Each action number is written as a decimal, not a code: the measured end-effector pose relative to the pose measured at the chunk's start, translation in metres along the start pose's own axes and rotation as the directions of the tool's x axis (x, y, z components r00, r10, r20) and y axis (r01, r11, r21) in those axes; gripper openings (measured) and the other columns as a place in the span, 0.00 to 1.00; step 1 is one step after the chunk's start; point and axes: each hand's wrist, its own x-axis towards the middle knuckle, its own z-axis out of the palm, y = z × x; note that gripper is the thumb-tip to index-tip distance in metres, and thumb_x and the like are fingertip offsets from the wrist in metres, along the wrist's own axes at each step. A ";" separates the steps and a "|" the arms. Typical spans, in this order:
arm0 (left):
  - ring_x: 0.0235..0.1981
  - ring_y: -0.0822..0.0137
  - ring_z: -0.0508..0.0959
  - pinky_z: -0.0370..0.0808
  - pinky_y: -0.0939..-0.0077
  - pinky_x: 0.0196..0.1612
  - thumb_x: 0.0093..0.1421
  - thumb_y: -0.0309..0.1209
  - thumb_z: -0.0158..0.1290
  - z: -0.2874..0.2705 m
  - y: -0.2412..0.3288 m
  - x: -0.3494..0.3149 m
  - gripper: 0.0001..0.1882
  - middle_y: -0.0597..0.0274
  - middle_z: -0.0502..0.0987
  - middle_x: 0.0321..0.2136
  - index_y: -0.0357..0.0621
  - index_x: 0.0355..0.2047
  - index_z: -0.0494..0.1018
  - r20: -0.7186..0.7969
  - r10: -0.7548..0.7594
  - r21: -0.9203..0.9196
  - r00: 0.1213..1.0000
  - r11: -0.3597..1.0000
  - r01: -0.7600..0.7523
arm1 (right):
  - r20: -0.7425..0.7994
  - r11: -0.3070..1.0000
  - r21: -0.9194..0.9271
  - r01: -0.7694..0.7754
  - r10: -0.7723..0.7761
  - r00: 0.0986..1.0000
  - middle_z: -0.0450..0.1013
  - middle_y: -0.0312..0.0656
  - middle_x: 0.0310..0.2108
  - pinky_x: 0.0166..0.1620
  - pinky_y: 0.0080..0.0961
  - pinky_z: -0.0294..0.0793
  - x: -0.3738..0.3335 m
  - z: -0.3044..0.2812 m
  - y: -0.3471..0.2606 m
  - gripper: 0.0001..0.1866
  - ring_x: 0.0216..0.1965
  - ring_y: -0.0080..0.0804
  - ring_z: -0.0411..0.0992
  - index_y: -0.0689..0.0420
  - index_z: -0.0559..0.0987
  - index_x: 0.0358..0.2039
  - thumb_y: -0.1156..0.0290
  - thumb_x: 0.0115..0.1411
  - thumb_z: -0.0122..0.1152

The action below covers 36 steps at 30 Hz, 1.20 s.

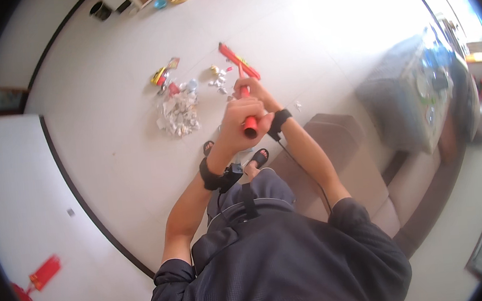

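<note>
Strong daylight pours in from the far right, where a window [471, 27] burns out to plain white and washes the pale floor [106, 122] with glare. The near left stays dimmer and greyer. Shadows are soft and faint. Fisheye bending curves the dark floor line [78, 193] and blackens the rim. The sofa [419, 95] at right looks hazy and smeared

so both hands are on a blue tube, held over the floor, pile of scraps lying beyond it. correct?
Not quite: the tube is red, not blue, as the head view shows. The rest holds: the left hand and right hand both grip it above the floor, with the pile of scraps beyond.
</note>
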 end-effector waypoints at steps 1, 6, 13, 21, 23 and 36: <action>0.20 0.65 0.72 0.67 0.75 0.26 0.45 0.17 0.56 0.001 -0.017 -0.005 0.09 0.60 0.70 0.15 0.38 0.16 0.67 -0.065 0.039 0.068 0.997 0.997 -0.035 | 0.063 1.000 -0.029 0.010 -0.008 0.998 0.72 0.42 0.23 0.34 0.28 0.69 0.015 0.000 0.015 0.08 0.28 0.31 0.70 0.63 0.74 0.22 0.74 0.46 0.64; 0.19 0.62 0.70 0.71 0.70 0.30 0.46 0.22 0.62 -0.002 -0.095 -0.055 0.13 0.60 0.69 0.15 0.40 0.16 0.66 -0.354 -0.084 0.101 0.931 0.987 0.127 | 0.281 0.947 -0.319 0.034 0.061 0.958 0.73 0.41 0.26 0.33 0.28 0.71 0.047 0.038 0.078 0.05 0.29 0.31 0.72 0.61 0.74 0.26 0.76 0.51 0.61; 0.20 0.57 0.73 0.74 0.65 0.44 0.45 0.36 0.67 -0.009 -0.124 -0.081 0.17 0.59 0.72 0.16 0.41 0.15 0.71 -0.442 -0.153 0.136 0.884 0.963 0.235 | 0.467 0.961 -0.274 -0.034 0.164 0.869 0.68 0.39 0.30 0.37 0.25 0.69 0.046 0.050 0.097 0.04 0.32 0.28 0.67 0.58 0.74 0.31 0.73 0.56 0.52; 0.19 0.55 0.74 0.71 0.64 0.27 0.46 0.57 0.61 -0.009 -0.080 -0.072 0.27 0.58 0.74 0.16 0.44 0.14 0.74 -0.021 -0.170 0.330 0.985 0.929 0.167 | 0.296 0.712 -0.089 -0.697 0.687 0.664 0.68 0.36 0.24 0.33 0.25 0.67 -0.002 0.037 0.066 0.05 0.30 0.25 0.66 0.58 0.75 0.25 0.72 0.47 0.61; 0.17 0.53 0.73 0.70 0.64 0.26 0.46 0.57 0.61 -0.008 -0.065 -0.064 0.28 0.56 0.73 0.14 0.42 0.13 0.74 0.254 -0.383 0.354 0.888 0.891 0.283 | 0.320 0.762 -0.076 -0.643 0.629 0.708 0.68 0.36 0.23 0.33 0.26 0.66 -0.024 0.037 0.053 0.06 0.30 0.25 0.66 0.58 0.75 0.24 0.71 0.47 0.61; 0.16 0.56 0.73 0.69 0.66 0.24 0.46 0.33 0.62 -0.009 0.000 -0.022 0.15 0.55 0.71 0.11 0.41 0.11 0.71 0.535 -0.073 0.195 0.841 0.980 -0.039 | 0.062 0.947 0.130 -0.293 0.288 0.956 0.68 0.38 0.19 0.32 0.28 0.66 -0.076 0.031 -0.042 0.09 0.27 0.28 0.66 0.59 0.75 0.22 0.67 0.46 0.62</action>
